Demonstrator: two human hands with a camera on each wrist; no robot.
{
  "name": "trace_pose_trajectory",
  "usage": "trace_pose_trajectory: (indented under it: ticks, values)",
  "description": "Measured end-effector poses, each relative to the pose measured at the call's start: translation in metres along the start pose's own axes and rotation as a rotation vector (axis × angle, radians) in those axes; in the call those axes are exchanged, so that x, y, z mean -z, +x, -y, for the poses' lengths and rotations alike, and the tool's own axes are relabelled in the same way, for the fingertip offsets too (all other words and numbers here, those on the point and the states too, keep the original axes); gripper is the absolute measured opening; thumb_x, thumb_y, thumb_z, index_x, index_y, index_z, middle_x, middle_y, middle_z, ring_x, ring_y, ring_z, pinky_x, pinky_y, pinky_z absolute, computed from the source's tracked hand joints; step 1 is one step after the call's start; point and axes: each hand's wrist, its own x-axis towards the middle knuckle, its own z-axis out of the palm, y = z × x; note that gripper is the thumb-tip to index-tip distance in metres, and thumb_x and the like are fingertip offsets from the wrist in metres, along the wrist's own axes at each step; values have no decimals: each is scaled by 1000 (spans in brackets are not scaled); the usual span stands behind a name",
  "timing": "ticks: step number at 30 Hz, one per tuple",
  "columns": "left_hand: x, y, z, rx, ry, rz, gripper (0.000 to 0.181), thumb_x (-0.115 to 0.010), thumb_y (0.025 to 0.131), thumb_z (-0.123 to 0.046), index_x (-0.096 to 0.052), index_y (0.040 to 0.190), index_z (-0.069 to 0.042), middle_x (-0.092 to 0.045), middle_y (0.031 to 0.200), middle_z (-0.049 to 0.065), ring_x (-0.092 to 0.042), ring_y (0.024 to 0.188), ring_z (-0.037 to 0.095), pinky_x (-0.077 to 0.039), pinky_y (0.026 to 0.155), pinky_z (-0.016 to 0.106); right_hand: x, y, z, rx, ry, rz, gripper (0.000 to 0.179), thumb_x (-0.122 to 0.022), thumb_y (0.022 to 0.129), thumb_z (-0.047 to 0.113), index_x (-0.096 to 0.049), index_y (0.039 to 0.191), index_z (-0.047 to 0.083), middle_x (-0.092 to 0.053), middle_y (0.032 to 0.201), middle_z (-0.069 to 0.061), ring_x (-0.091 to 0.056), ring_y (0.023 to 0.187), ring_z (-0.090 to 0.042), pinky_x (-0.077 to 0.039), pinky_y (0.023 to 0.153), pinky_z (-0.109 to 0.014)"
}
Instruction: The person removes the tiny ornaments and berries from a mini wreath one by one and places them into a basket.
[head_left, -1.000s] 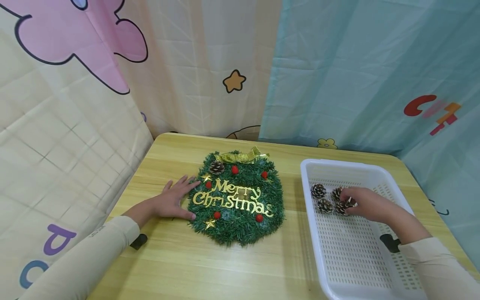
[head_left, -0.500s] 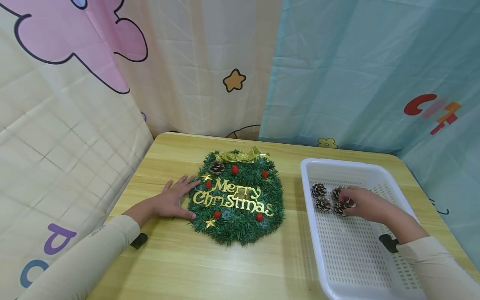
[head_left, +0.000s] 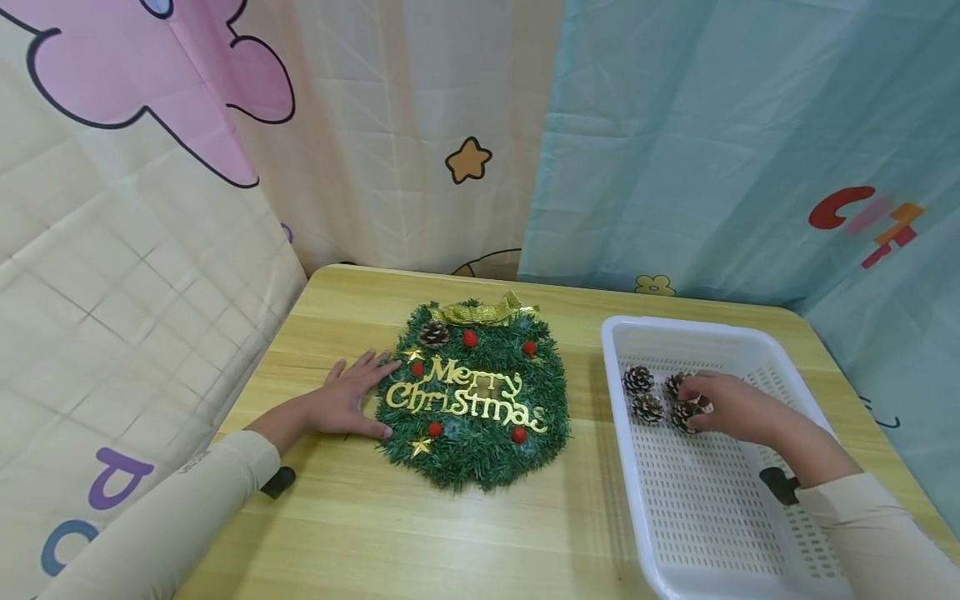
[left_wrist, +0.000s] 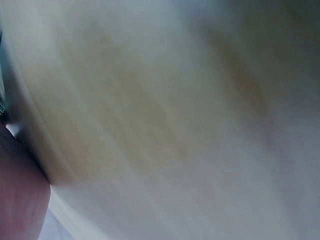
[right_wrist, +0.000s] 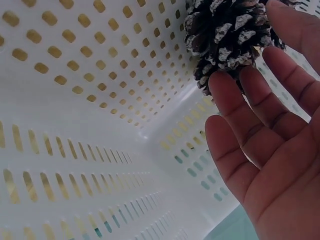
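Observation:
On the table lies a green Christmas wreath (head_left: 480, 462) with gold "Merry Christmas" letters, red balls, gold stars, a gold ribbon and one pine cone. My left hand (head_left: 348, 402) rests at its left edge, fingers spread and fingertips touching the greenery. The left wrist view is blurred and shows only part of that hand (left_wrist: 20, 195). Inside the white basket, my right hand (head_left: 738, 410) holds a white-tipped pine cone (head_left: 684, 417) between thumb and fingers. In the right wrist view the fingertips touch a pine cone (right_wrist: 225, 35). Several more cones sit close together, including one (head_left: 638, 381) by the left wall.
The white perforated plastic basket (head_left: 633, 492) stands on the right of the wooden table (head_left: 450, 542). Patterned curtains (head_left: 420, 100) hang behind the table and along its sides. Dark wrist-camera parts (head_left: 279, 483) show under the left wrist.
The right hand stays among the cones in the basket. The cones beside its fingers have shifted slightly. The left hand and the wreath have not moved.

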Motion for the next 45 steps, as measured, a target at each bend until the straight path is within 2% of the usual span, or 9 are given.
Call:
trace_pose_trajectory:
  ticks: [5,15,22,29,39,45]
  values:
    - [1,-1,-1,8,3,5,110,-70,78,-69,-18,161,-19,-8,166,10,3,150,38,4,108,72,5,3,1,19,3,-12,21,-79,82,11,-65,98,8,-62,93,4,-63,87,-20,-53,74,-39]
    - [2,-2,-2,15,1,7,110,-70,78,-68,-18,161,-18,-8,166,10,3,150,37,5,108,71,22,12,11,23,30,-1,24,-77,86,13,-66,106,5,-65,102,-4,-64,91,-24,-53,77,-42]
    - [1,-2,-1,13,-2,9,110,-70,78,-69,-18,161,-19,-8,166,10,3,150,38,4,108,72,39,22,31,54,29,-19,28,-76,88,14,-66,112,4,-65,107,-6,-64,94,-25,-53,78,-43]
    - [-1,-2,-1,9,7,7,110,-69,78,-70,-18,161,-19,-8,166,10,3,150,38,3,108,72,52,37,51,93,-18,-30,29,-76,88,13,-67,114,5,-64,111,-6,-64,98,-25,-53,81,-43]
    - [5,-4,-8,5,7,7,109,-71,78,-67,-19,160,-17,-9,166,12,1,150,39,4,108,72,65,63,82,158,-25,-1,27,-72,92,14,-66,118,10,-63,116,-5,-63,102,-26,-52,83,-45]
    - [6,-4,-10,3,11,13,110,-71,78,-66,-19,160,-15,-9,165,13,1,150,41,3,108,72,69,79,100,232,-60,27,26,-72,93,14,-65,118,11,-62,118,-4,-64,103,-27,-52,84,-45]
